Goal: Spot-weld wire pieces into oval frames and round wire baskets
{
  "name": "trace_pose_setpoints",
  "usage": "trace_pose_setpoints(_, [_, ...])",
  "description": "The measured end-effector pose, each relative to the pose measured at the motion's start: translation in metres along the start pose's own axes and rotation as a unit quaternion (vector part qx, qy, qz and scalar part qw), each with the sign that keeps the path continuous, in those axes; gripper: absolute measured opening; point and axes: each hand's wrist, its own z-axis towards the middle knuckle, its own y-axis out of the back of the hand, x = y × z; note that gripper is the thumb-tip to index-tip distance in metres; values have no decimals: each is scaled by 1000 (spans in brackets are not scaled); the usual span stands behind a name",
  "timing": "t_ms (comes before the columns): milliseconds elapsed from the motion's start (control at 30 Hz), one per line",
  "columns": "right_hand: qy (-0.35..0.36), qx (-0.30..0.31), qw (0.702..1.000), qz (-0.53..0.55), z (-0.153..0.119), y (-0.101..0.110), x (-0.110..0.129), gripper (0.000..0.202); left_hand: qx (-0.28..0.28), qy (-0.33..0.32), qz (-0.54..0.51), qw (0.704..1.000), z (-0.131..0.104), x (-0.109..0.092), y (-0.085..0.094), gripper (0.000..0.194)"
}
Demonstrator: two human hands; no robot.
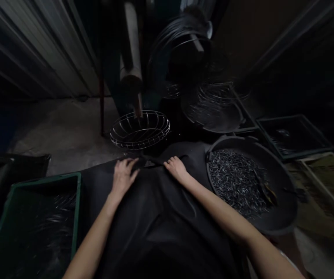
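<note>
A smooth black sheet (152, 201) covers the area between my forearms, wrinkled along its middle. At its far edge my left hand (123, 176) has fingers bent over the dark material, thumb toward the right. My right hand (176, 169) is closed on the same edge, a short way to the right, fingertips pointing left. Just beyond both hands is a round wire basket (140, 130). Right of my right forearm stands a dark round tub (283, 209) heaped with small shiny metal pieces (236, 182), with a yellow-and-dark object (269, 193) among them.
A green crate (78, 217) with blurred metal pieces stands at left. Behind are a pale cylindrical machine part (132, 50) and a wire coil (178, 29). Another round tub (213, 116), a green-rimmed tray (295, 155) and a yellowish crate (326, 174) are at right.
</note>
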Motion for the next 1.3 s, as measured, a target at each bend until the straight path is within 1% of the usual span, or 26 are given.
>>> trace_pose_setpoints(67, [16,17,1000,9,-2,-4,5,23,125,-41,-27,991,-9,-14,-25,43])
trace_pose_setpoints(100, [22,18,999,14,-4,-5,7,24,186,-48,-21,981,-15,-17,-35,41])
trace_pose_setpoints(133, [27,16,999,20,-6,-6,9,26,229,-52,-11,972,-20,-17,-43,37])
trace_pose_setpoints(167, [32,12,999,26,-7,-6,10,27,258,-48,-5,965,-24,-15,-48,33])
trace_pose_setpoints(233, [37,2,999,37,-9,-6,11,29,284,-32,-10,958,-31,-10,-53,27])
trace_pose_setpoints(333, [38,-19,998,53,-7,-7,12,26,290,0,-31,957,-34,-7,-52,28])
trace_pose_setpoints(400, [34,-40,997,62,-4,-7,12,24,283,16,-45,958,-33,-8,-48,31])
trace_pose_setpoints(467, [26,-71,994,75,-1,-4,8,22,270,27,-65,960,-31,-6,-37,34])
trace_pose_setpoints(500, [21,-90,992,83,-1,-1,4,21,256,33,-81,963,-29,-3,-27,35])
trace_pose_setpoints(567, [1,-135,986,98,-2,10,-12,23,200,59,-131,969,-27,7,1,34])
trace_pose_setpoints(633, [-42,-221,964,143,-3,27,-35,26,57,132,-236,961,-23,18,39,32])
trace_pose_setpoints(700, [-86,-327,918,207,-3,52,-60,28,-87,184,-273,940,-13,26,78,33])
trace_pose_setpoints(733, [-99,-373,892,237,-2,66,-71,27,-142,195,-286,927,-5,27,96,34])
trace_pose_setpoints(767, [-100,-405,872,257,1,81,-80,27,-186,192,-294,917,5,27,111,35])
trace_pose_setpoints(800, [-89,-418,864,265,5,97,-87,27,-215,182,-298,912,16,25,124,35])
trace_pose_setpoints(833, [-70,-419,865,267,11,113,-92,26,-235,166,-296,911,29,22,135,33])
trace_pose_setpoints(900, [-11,-395,880,264,30,142,-95,26,-241,116,-279,922,57,13,147,31])
trace_pose_setpoints(933, [23,-370,891,261,41,155,-95,27,-239,87,-260,931,70,9,150,30])
trace_pose_setpoints(1000, [84,-297,916,254,65,177,-93,28,-208,47,-216,953,96,3,152,28])
trace_pose_setpoints(1033, [112,-252,928,251,76,185,-92,28,-175,31,-201,963,108,2,151,28])
trace_pose_setpoints(1100, [159,-162,942,247,95,196,-92,29,-89,8,-191,977,128,3,150,30])
trace_pose_setpoints(1167, [193,-93,945,248,107,202,-94,29,-13,-9,-207,978,143,8,153,32])
trace_pose_setpoints(1200, [204,-69,944,251,111,204,-95,29,12,-15,-219,975,149,11,157,32])
trace_pose_setpoints(1233, [209,-51,944,252,113,205,-96,29,24,-19,-231,972,152,13,162,31])
trace_pose_setpoints(1267, [210,-38,944,252,115,207,-97,29,16,-19,-242,970,153,14,168,30])
trace_pose_setpoints(1300, [210,-29,944,251,116,208,-98,29,-14,-12,-253,967,150,15,173,28])
